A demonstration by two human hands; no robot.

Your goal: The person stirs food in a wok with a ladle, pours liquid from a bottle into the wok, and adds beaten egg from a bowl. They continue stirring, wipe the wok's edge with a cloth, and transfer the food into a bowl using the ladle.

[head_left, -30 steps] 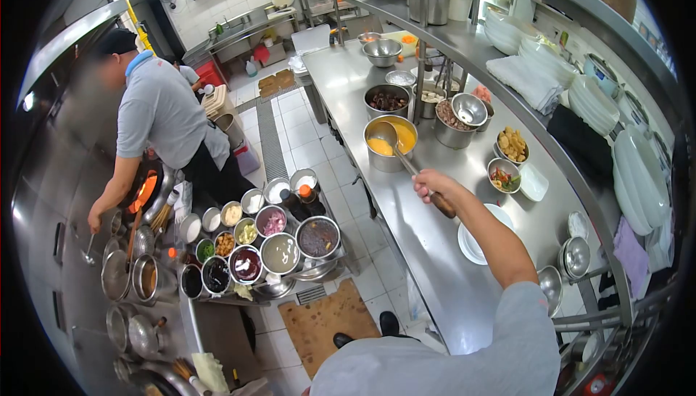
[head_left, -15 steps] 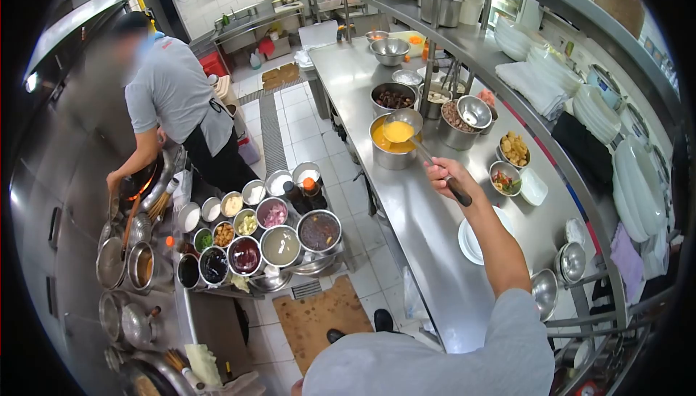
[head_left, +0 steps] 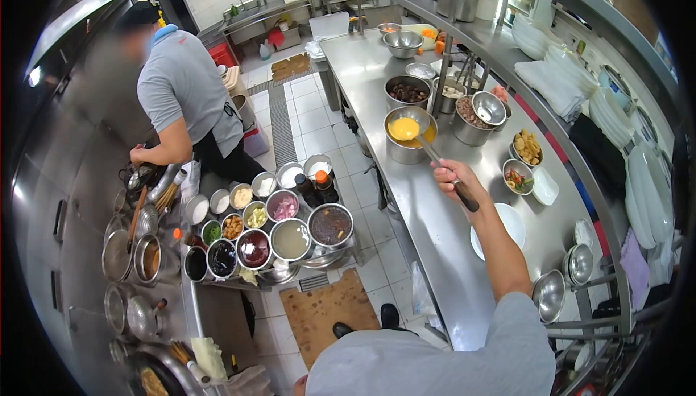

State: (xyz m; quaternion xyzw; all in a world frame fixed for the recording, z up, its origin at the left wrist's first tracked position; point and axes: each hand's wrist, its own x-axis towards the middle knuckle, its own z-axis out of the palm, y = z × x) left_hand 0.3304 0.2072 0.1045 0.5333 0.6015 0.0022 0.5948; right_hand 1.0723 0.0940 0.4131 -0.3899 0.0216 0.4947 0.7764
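My right hand (head_left: 455,180) is closed around the dark handle of a ladle (head_left: 428,147), arm stretched over the steel counter. Yellow liquid lies in the ladle's bowl, which overlaps the top of a metal pot (head_left: 407,154) holding more of that liquid. Just behind stands a pot of dark brown pieces (head_left: 406,93). A white plate (head_left: 507,223) rests on the counter, partly covered by my forearm. Only a sliver of my left hand (head_left: 300,386) shows at the bottom edge beside my shirt; its fingers are hidden.
A co-worker (head_left: 177,91) stands at the stove on the left. Several metal containers of sauces and toppings crowd a cart (head_left: 319,258). On the right, a shelf (head_left: 484,26) carries stacked dishes. A brown mat (head_left: 326,316) lies on the tiled floor.
The ladle has come down closer over the yellow liquid's pot, its bowl now covering more of the opening. The co-worker stands more upright, arm drawn back. My whole view has shifted slightly.
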